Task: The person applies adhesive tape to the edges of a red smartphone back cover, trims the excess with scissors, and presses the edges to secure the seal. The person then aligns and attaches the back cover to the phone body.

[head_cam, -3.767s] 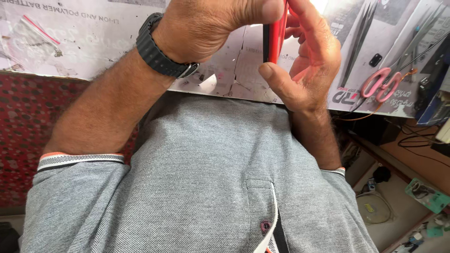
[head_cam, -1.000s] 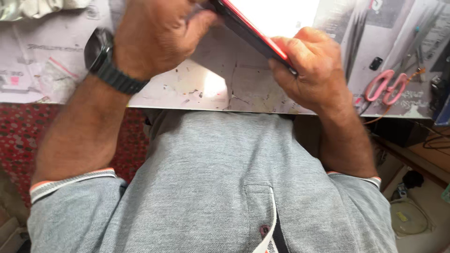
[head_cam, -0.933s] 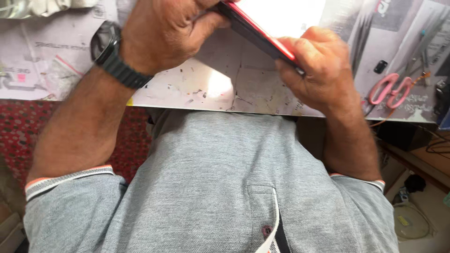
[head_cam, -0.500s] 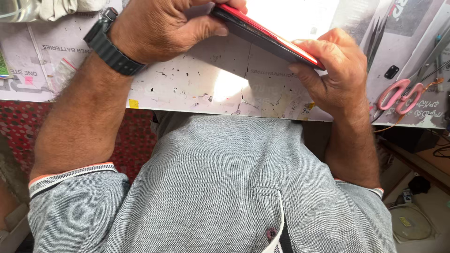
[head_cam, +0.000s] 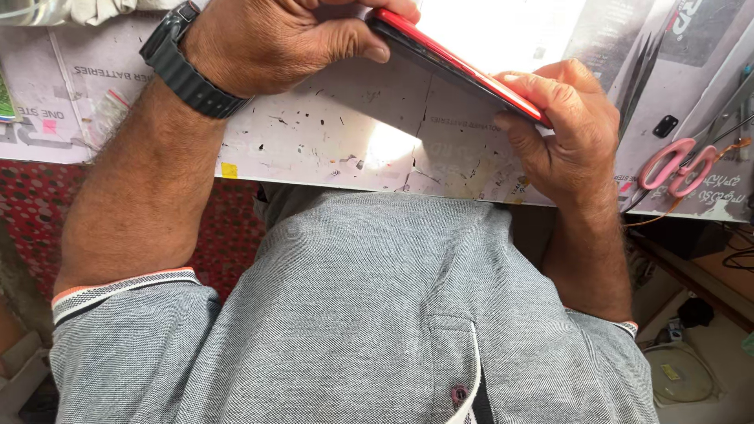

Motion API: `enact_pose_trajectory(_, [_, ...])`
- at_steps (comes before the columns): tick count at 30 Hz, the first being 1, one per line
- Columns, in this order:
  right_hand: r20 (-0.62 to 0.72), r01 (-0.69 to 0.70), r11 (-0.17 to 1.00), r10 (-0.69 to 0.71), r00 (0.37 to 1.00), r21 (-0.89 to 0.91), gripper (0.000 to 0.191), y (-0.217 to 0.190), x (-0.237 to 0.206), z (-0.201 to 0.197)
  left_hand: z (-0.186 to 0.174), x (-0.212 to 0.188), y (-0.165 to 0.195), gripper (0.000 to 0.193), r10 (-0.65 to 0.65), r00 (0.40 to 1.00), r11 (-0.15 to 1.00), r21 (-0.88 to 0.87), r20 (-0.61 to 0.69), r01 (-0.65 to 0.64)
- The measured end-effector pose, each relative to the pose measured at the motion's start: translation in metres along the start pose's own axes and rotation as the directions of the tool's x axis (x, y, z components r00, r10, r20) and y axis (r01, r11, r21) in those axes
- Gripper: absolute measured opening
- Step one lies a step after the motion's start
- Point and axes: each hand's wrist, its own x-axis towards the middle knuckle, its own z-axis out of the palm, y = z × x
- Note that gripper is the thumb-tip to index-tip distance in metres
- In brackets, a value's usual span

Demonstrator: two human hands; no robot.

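Head view looks down the wearer's own chest, so the picture reads upside down. Top of the frame cuts off the far fingers of the left hand (head_cam: 275, 39); what they do past the edge cannot be told.

Thin slab-shaped phone with a red edge and dark face (head_cam: 459, 67) is seen nearly edge-on, tilted, lower at the right. Its face is hard to read, and glare washes out the surface just behind it.

Left hand: curled closed on the phone's upper-left end, thumb pressed along the dark side. Black ribbed wristwatch (head_cam: 184, 67) on that wrist.

Right hand (head_cam: 565, 129): fingers folded narrow around the phone's lower-right end, fingertips over the red edge, palm underneath.

The phone is held clear above the white, speckled and scuffed work surface (head_cam: 338, 133), between both hands.

Pink-handled scissors (head_cam: 675, 166) lie on the surface, well to the right of the right hand, blades partly out of sight. Grey knitted polo shirt (head_cam: 377, 314) fills the lower frame.
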Motion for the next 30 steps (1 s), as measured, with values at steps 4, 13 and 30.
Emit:
enact_pose_trajectory(4, [0.012,0.004,1.000,-0.003,1.000,-0.024,0.029,0.000,-0.001,0.000,-0.002,-0.003,0.001,0.019,-0.011,1.000,0.999,0.033,-0.002,0.011])
enact_pose_trajectory(13, [0.000,0.039,0.999,-0.039,0.999,-0.026,0.029,0.008,-0.005,0.002,0.000,-0.016,-0.011,0.009,0.036,0.999,0.978,0.203,-0.004,-0.035])
enact_pose_trajectory(30, [-0.012,0.090,0.994,-0.091,0.996,-0.066,0.029,0.007,-0.003,-0.001,0.009,-0.023,-0.028,0.014,0.067,0.997,0.985,0.160,-0.045,-0.059])
